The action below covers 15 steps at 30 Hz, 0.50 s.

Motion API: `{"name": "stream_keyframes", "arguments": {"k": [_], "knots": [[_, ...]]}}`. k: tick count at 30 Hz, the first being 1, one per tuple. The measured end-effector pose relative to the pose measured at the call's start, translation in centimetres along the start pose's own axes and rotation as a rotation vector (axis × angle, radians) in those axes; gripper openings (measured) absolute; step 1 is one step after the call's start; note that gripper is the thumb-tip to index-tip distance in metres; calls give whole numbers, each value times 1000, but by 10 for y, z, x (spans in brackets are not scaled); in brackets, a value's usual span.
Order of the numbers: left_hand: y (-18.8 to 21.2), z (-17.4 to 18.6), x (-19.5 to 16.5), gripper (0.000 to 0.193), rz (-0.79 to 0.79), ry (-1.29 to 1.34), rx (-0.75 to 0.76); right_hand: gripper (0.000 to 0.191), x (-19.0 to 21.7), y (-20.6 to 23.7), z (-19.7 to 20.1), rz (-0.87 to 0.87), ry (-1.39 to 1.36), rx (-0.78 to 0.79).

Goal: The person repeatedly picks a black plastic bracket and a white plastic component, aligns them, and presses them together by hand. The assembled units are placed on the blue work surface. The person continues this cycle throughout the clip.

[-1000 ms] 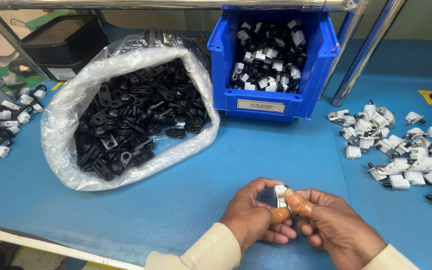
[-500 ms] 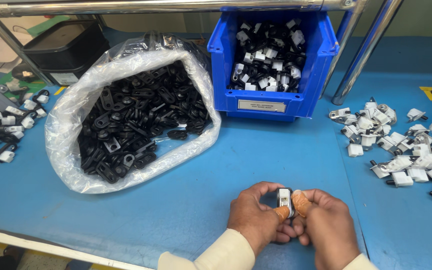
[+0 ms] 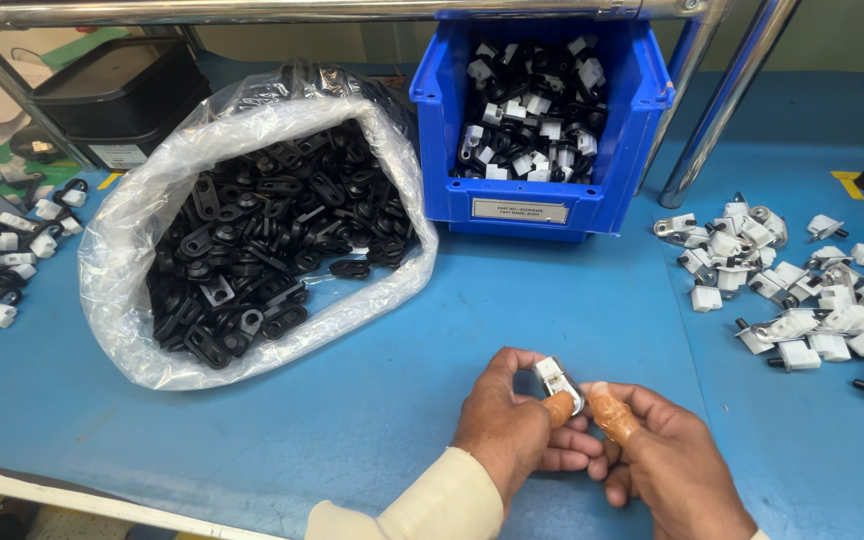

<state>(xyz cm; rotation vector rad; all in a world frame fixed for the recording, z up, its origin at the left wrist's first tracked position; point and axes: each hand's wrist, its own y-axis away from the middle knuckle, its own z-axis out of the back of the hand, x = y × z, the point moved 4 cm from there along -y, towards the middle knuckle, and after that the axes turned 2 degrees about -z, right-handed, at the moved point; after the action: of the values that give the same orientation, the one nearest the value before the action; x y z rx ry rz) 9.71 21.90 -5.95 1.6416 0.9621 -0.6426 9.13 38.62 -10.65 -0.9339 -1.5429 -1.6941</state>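
Where the near edge of the blue surface [image 3: 352, 420] runs along the bottom of the view, both hands meeting just above it, a little right of the middle. Left hand [image 3: 512, 430] curled, thumb in an orange cot, closed on a small white and metal part [image 3: 558, 380]. Right hand [image 3: 667, 465] beside it, touching it, its own cot-covered fingertip [image 3: 610, 415] pressed against the lower right side of the same part. Part standing tilted, poking up out of the grip, pinched between the two covered tips, upper end free and lower end hidden behind the fingers. Fingers of both hands bent tight, no gap showing round the part.

Toward the far left of the surface, an open clear plastic bag [image 3: 142, 250] heaped with black plastic links [image 3: 262, 240]. Just right of the bag, at the far edge, a blue bin [image 3: 542, 205] holding mixed black and white pieces, a white label on its front wall. Along the right edge, well apart from the hands, a scatter of loose white and metal parts [image 3: 802, 285]. At the left edge, a smaller cluster of black and white assembled pieces [image 3: 2, 260]. Beyond the far left corner, a black box [image 3: 117, 90]. Overhead, a metal rail [image 3: 302, 12], with slanted metal tubes [image 3: 727, 100] to the right of the bin.
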Motion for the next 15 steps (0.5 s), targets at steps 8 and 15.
{"name": "stream_keyframes", "arguments": {"k": [8,15], "knots": [[4,-10,-6,35,-77,-70,-124,28,12,11,-15,-16,-54,-156],[9,-10,-8,38,-40,36,-164,47,21,15,-18,-89,-55,-125]]}}
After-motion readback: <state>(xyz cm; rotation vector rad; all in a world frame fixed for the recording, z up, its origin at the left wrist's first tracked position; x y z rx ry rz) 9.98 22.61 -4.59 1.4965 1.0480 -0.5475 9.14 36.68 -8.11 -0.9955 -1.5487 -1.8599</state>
